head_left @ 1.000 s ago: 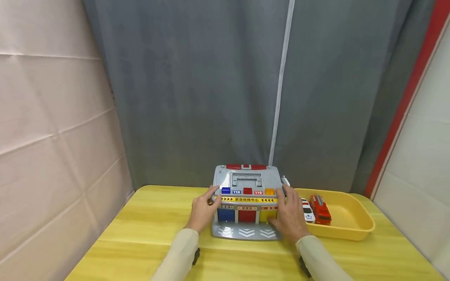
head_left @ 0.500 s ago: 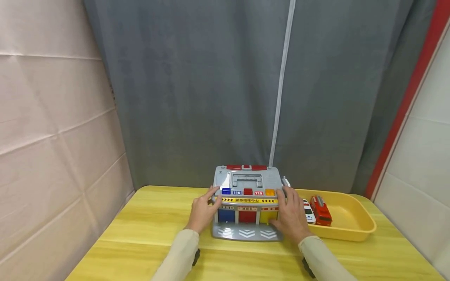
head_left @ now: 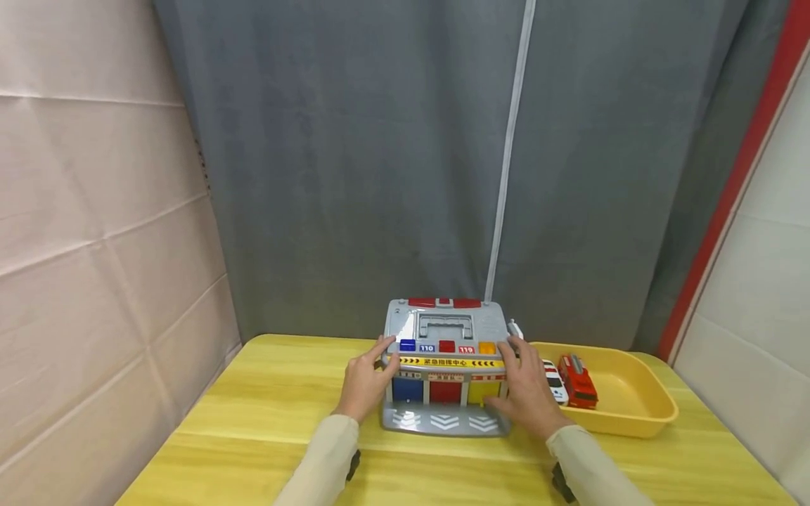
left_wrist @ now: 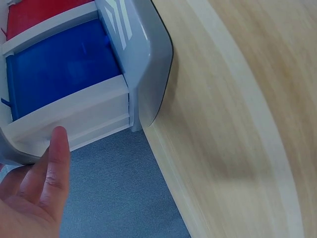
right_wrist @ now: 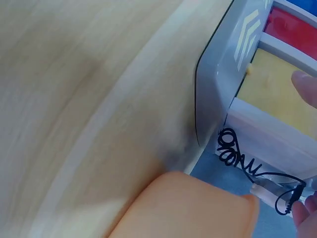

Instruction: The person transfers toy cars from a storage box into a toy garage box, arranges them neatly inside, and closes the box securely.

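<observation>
A toy garage (head_left: 446, 327) with a grey roof stands on the table, its blue, red and yellow doors facing me. My left hand (head_left: 363, 379) holds its left front corner, thumb at the front and fingers along the side and roof edge. On the other side my right hand (head_left: 526, 386) grips the right front corner. Its thumb lies before the yellow door (right_wrist: 272, 82), while the fingers reach round the side. Low in the right wrist view, those fingers are close to a black coiled cord (right_wrist: 237, 153) and a pale handset-like piece (right_wrist: 270, 193).
Right of the garage, a yellow tray (head_left: 633, 422) holds a red toy fire truck (head_left: 577, 379) and a white toy car (head_left: 555, 385). A yellow wood-grain table (head_left: 266, 414) carries everything. Behind it hangs a dark grey curtain (head_left: 354, 176); pale sheets flank both sides.
Both hands stay at the garage's front corners. The right hand and forearm have shifted very slightly rightward and lower in view; the garage itself looks almost unmoved.
</observation>
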Demonstrator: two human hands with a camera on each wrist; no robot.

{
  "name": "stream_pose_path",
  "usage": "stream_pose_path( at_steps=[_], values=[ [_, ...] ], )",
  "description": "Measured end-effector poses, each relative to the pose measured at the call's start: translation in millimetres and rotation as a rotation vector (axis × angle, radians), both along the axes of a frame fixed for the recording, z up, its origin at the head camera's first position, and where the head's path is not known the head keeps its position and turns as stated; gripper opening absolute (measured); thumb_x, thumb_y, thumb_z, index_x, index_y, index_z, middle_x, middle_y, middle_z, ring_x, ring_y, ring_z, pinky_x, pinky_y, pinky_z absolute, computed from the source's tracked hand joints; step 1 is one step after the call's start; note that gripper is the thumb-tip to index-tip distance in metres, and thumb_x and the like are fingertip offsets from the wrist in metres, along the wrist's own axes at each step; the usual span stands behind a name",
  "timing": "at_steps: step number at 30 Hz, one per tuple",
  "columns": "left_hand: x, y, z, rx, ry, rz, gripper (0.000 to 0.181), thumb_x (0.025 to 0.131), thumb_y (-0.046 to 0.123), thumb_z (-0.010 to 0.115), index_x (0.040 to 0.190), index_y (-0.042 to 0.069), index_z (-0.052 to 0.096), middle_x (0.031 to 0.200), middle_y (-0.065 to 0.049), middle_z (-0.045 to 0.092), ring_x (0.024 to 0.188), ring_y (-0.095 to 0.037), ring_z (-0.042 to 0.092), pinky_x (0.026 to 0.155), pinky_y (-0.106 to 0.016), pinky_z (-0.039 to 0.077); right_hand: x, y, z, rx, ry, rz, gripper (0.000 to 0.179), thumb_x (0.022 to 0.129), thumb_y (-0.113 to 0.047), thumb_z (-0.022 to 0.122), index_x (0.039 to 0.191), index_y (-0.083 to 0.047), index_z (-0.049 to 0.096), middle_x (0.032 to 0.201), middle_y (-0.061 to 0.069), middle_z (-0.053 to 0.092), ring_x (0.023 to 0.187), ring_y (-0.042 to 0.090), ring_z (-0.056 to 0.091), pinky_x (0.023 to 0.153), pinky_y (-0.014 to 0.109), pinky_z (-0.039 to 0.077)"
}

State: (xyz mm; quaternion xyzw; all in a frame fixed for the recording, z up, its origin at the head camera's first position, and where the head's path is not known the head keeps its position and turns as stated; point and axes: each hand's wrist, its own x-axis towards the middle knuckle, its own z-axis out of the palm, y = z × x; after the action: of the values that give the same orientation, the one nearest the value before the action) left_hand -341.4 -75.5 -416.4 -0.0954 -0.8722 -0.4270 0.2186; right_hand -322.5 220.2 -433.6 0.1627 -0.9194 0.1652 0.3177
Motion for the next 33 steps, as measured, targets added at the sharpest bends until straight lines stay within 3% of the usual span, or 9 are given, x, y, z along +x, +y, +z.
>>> stream_pose_path(
  at_steps=[11, 16, 20, 26, 29, 33],
  values=[
    [1.3, 0.2, 1.2, 0.015, -0.002, -0.006, 0.041, 0.096, 0.038, 0.063, 0.134, 0.022, 0.066, 0.145, -0.013, 0.057, 0.129, -0.036, 0.060, 0.109, -0.049, 0.049, 9.1, 13, 21.2, 0.110, -0.173, 0.034, 0.104, 0.062, -0.032, 0.096, 0.147, -0.010, 0.041, 0.152, 0.022, 0.037, 0.135, 0.043, 0.037, 0.111, 0.068, 0.038],
    [0.3, 0.9, 0.3, 0.020, 0.001, -0.011, 0.041, 0.096, 0.037, 0.063, 0.133, 0.022, 0.066, 0.145, -0.015, 0.057, 0.131, -0.037, 0.058, 0.109, -0.050, 0.049, 12.7, 20, 32.4, 0.167, -0.196, 0.059, 0.094, 0.070, -0.031, 0.091, 0.149, -0.010, 0.043, 0.150, 0.022, 0.042, 0.135, 0.043, 0.037, 0.110, 0.068, 0.039],
    [-0.8, 0.8, 0.3, 0.018, 0.004, -0.010, 0.041, 0.096, 0.037, 0.063, 0.133, 0.022, 0.066, 0.145, -0.015, 0.057, 0.131, -0.036, 0.059, 0.109, -0.049, 0.049, 13.8, 18, 48.5, 0.154, -0.255, 0.070, 0.087, 0.076, -0.026, 0.087, 0.149, -0.007, 0.043, 0.148, 0.021, 0.046, 0.134, 0.040, 0.039, 0.111, 0.066, 0.039],
    [-1.8, 0.9, -0.4, 0.026, -0.005, -0.014, 0.040, 0.096, 0.036, 0.063, 0.134, 0.022, 0.066, 0.145, -0.015, 0.057, 0.132, -0.037, 0.058, 0.109, -0.050, 0.048, 10.2, 10, 71.1, 0.074, -0.376, 0.083, 0.101, 0.076, -0.019, 0.087, 0.157, -0.007, 0.028, 0.152, 0.021, 0.044, 0.136, 0.041, 0.041, 0.115, 0.065, 0.037],
    [-2.4, 1.5, -1.9, 0.024, -0.014, -0.015, 0.040, 0.096, 0.037, 0.063, 0.134, 0.023, 0.066, 0.145, -0.014, 0.057, 0.132, -0.037, 0.058, 0.109, -0.049, 0.049, 8.2, 7, 75.8, 0.088, -0.382, 0.098, 0.100, 0.075, -0.021, 0.089, 0.156, -0.010, 0.032, 0.151, 0.019, 0.047, 0.135, 0.041, 0.043, 0.112, 0.065, 0.039],
    [-3.0, 1.9, -3.0, 0.027, -0.020, -0.010, 0.040, 0.096, 0.039, 0.062, 0.134, 0.025, 0.066, 0.146, -0.013, 0.056, 0.133, -0.037, 0.058, 0.108, -0.049, 0.050, 6.1, 2, 78.2, 0.131, -0.320, 0.136, 0.094, 0.072, -0.024, 0.090, 0.152, -0.011, 0.041, 0.147, 0.016, 0.052, 0.133, 0.038, 0.045, 0.105, 0.057, 0.042]
  ],
)
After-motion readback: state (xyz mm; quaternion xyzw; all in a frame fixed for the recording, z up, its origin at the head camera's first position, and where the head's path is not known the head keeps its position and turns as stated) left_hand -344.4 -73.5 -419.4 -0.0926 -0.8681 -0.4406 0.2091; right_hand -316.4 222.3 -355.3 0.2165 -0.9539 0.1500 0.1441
